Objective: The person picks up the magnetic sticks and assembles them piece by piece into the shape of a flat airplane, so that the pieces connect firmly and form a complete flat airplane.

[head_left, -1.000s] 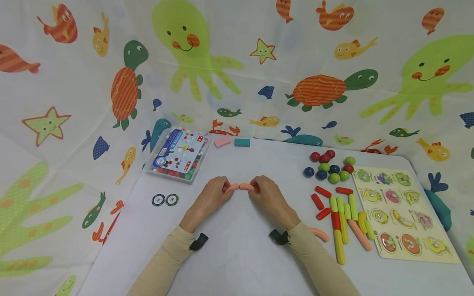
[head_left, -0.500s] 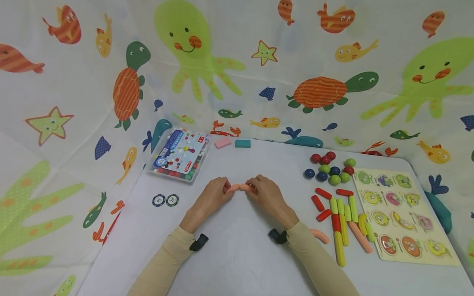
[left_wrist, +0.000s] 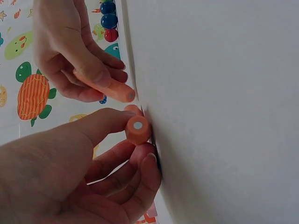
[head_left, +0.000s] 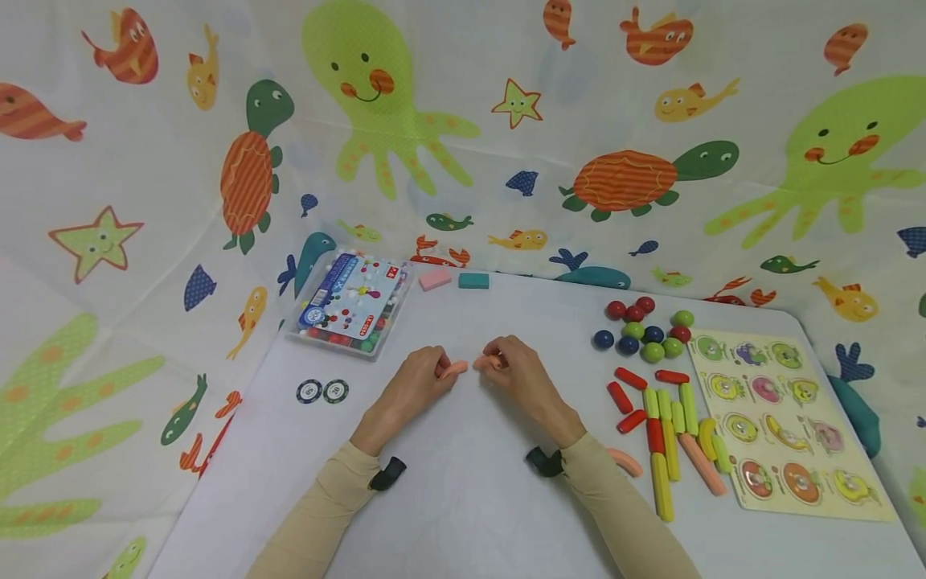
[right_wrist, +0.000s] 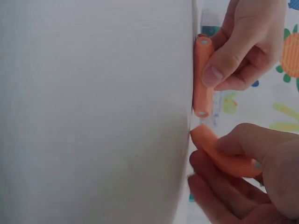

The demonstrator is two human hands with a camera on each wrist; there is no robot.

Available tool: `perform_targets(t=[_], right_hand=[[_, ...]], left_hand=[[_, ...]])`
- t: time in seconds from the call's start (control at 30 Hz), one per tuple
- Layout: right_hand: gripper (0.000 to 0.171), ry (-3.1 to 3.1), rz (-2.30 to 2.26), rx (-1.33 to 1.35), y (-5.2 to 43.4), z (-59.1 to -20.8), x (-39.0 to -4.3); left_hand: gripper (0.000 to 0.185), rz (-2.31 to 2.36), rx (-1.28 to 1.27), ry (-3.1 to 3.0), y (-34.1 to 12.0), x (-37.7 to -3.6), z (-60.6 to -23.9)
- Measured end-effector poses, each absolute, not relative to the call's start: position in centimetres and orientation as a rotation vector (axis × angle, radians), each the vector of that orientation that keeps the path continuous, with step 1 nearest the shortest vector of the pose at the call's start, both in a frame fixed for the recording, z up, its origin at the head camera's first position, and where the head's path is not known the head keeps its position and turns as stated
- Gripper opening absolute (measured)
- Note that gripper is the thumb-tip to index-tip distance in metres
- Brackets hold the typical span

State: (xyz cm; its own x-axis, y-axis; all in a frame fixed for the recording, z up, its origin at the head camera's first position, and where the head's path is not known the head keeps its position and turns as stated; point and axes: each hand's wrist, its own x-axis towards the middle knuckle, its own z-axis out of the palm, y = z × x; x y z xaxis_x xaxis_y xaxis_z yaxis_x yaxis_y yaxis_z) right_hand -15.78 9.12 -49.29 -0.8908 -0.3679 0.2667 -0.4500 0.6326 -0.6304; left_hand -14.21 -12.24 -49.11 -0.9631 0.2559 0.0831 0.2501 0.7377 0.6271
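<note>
Left wrist only, orange piece (left_wrist: pixel 138 134) end-on

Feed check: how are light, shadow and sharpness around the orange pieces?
Head: fairly even light, but the pieces look small; left wrist: dim, with soft shadow on the tabletop beside the piece in the left hand, its pale end disc clear; right wrist: hazy, slightly soft, faint shadow on the tabletop near the piece in the right hand.
</note>
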Motion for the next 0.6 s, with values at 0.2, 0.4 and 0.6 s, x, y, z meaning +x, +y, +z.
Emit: perform_targets(t=[0.2, 0.4, 0.6], right_hand=[[0.017, -2.81, 0.974, 0.647, 8.89, -49.66, -15.65], [0.018, -2.854, 0.896, 0.633, 8.72, -49.69, -15.66], [0.017, -2.878, 0.898, 0.649, 8.69, -49.69, -15.57]], left_hand=[[0.014, 1.033, 0.401, 2.887, -12.29, -14.18, -49.02], [0.015, 1.029, 0.399, 2.887, -12.29, -14.2, -49.03], [0.019, 1.047, 0.391, 2.861, -12.32, -14.2, -48.98]])
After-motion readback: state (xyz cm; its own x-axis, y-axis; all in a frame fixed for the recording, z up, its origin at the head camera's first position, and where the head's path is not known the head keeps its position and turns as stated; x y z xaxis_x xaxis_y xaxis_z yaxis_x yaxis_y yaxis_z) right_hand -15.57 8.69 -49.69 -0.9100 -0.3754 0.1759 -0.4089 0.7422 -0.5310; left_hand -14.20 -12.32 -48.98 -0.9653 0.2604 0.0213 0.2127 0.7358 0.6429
